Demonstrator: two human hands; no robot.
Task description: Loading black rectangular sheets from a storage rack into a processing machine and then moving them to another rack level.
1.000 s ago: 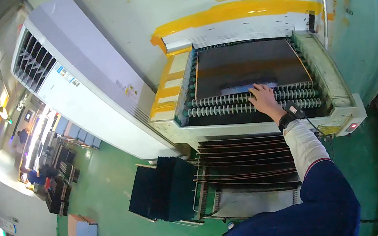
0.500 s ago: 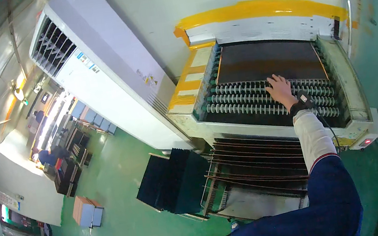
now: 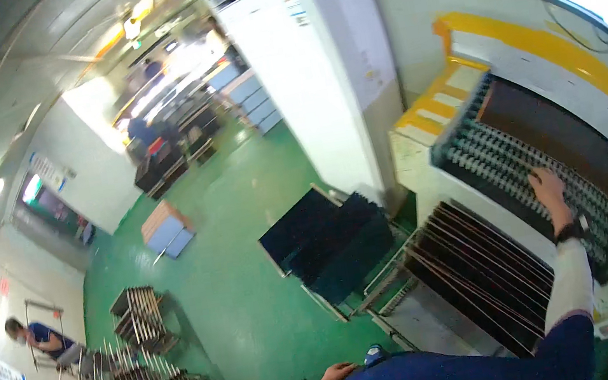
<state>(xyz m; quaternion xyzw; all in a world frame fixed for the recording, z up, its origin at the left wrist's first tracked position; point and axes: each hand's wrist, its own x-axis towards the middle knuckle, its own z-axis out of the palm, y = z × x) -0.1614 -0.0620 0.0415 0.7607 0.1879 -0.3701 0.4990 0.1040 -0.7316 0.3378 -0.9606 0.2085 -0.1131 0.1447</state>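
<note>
- Sliding deeper into the roller machine (image 3: 418, 153), the dark panel (image 3: 539, 130) now lies flat toward its back wall, and more rows of rollers (image 3: 489, 152) show in front of the panel than a second ago.
- That suggests, as a judgement, that the panel is being carried inward and feeding is well under way.
- Here's the right hand (image 3: 550, 187), low over the machine's front rollers and now clear of the panel; its fingers are loosely bent, pinching nothing visible, though whether they touch the rollers is hard to tell.
- And the view has swung, putting the machine further to the right!
- Down at the wearer's waist, left of the machine, the left hand (image 3: 335, 376) comes fully into sight; how its fingers are set cannot be told.
- Just before the machine's front, a rack (image 3: 439, 317) holds more upright dark boards (image 3: 482, 273).
</note>
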